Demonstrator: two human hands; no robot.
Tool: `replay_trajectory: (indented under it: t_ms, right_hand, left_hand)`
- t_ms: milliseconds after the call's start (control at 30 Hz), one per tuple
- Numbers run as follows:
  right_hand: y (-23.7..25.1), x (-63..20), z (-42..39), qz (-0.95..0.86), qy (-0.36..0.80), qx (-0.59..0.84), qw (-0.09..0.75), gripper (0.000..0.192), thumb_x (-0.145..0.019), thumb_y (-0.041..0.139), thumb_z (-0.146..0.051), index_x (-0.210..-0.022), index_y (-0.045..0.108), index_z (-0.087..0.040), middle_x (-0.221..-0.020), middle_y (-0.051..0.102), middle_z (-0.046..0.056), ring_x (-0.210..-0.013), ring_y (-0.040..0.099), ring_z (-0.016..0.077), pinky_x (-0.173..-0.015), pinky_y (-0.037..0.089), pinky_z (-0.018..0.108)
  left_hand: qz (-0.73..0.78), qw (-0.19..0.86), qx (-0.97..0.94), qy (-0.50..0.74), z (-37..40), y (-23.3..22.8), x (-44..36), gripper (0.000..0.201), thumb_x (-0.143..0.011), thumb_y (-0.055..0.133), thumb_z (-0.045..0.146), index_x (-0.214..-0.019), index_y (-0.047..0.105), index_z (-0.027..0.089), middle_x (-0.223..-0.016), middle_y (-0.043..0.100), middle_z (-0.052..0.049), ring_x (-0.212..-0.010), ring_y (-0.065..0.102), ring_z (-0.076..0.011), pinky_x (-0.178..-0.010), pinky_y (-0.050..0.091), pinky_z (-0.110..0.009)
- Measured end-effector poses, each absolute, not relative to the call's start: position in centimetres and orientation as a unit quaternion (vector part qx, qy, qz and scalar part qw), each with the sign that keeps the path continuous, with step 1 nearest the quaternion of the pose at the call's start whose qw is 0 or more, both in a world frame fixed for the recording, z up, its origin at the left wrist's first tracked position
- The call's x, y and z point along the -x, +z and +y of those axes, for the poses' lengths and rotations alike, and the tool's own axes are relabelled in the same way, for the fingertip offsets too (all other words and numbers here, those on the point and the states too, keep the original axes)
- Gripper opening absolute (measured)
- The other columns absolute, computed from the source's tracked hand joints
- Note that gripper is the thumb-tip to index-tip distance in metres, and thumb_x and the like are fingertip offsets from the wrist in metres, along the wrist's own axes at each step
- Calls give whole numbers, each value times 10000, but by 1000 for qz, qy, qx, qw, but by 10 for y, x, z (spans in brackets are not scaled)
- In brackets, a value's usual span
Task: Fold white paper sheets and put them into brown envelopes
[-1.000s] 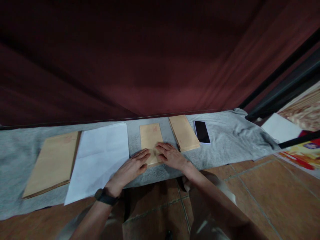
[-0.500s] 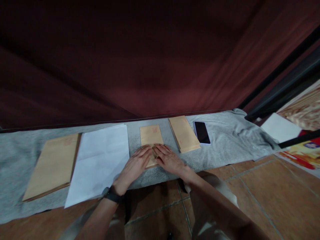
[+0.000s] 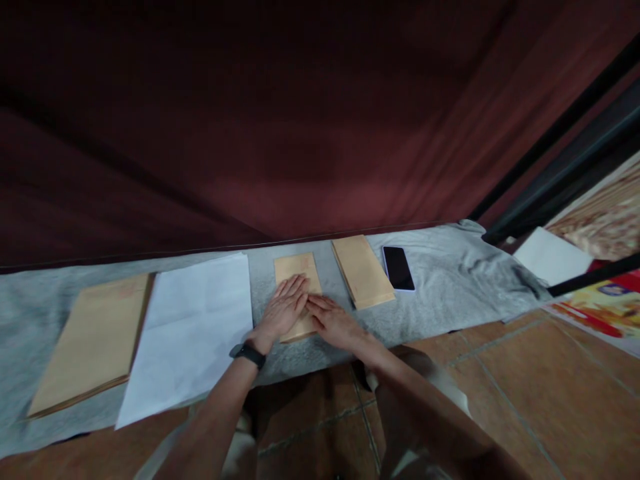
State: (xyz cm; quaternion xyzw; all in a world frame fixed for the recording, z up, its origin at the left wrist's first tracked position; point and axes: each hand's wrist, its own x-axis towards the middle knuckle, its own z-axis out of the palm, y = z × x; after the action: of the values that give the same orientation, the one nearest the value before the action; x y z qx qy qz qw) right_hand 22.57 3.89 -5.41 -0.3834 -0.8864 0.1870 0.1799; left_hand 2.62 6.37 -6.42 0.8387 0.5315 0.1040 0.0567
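Note:
A small brown paper envelope [image 3: 295, 265] lies flat on the grey cloth, with faint red print near its top right corner. My left hand [image 3: 284, 310] rests flat on it, fingers stretched out across its middle. Beside it, my right hand [image 3: 336, 322] lies on the envelope's right side, fingers extended and their tips meeting the left hand. A dark watch [image 3: 250, 353] is strapped round the left wrist. Both hands hide the envelope's middle part. Neither hand grasps anything.
Left of the hands lie white paper sheets [image 3: 193, 333] and a stack of larger brown envelopes [image 3: 93, 340]. On the right are a stack of brown envelopes [image 3: 363, 270] and a phone [image 3: 399, 269]. A dark red curtain [image 3: 300, 133] hangs behind the grey cloth [image 3: 450, 287].
My left hand has slid up and to the right on the envelope, near its middle. The right hand stays on the envelope's right side. The whole view has shifted slightly.

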Motion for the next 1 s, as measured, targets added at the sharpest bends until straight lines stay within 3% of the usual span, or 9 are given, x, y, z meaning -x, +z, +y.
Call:
replay_trajectory:
  t_ms: [133,400,833,1000]
  right_hand:
    - [-45,-230,45,-868,236,387,204,439,-952,489,-64,-1348,643,-176,-1414,639,105,-1319,574,189,-1161,437,372]
    - [-32,-233,44,-873,230,399,162,304,-957,501,-70,-1161,701,-176,-1287,681,81,-1185,631,187,-1052,480,302]
    - [-30,-243,49,-865,230,410,176,234,-965,517,-68,-1008,713,-189,-1077,717,62,-1020,674,182,-923,511,296]
    - [-31,-247,49,-867,247,386,195,224,-952,527,-40,-1007,702,-168,-1104,710,69,-1081,664,178,-995,502,302]
  left_hand:
    - [537,47,-839,74,90,-61,-32,580,-1058,184,320,-1592,359,178,-1670,350,-61,-1556,282,-192,-1288,211,-434]
    - [549,31,-832,75,125,-58,-48,600,-1010,252,265,-1590,360,158,-1660,368,-83,-1554,291,-204,-1286,200,-440]
    - [501,58,-859,90,71,-64,-48,580,-1020,315,274,-1582,371,145,-1661,362,-108,-1554,291,-208,-1288,214,-431]
    - [484,97,-865,87,45,-63,-41,585,-1060,274,370,-1604,319,158,-1677,320,-106,-1556,282,-195,-1284,227,-423]
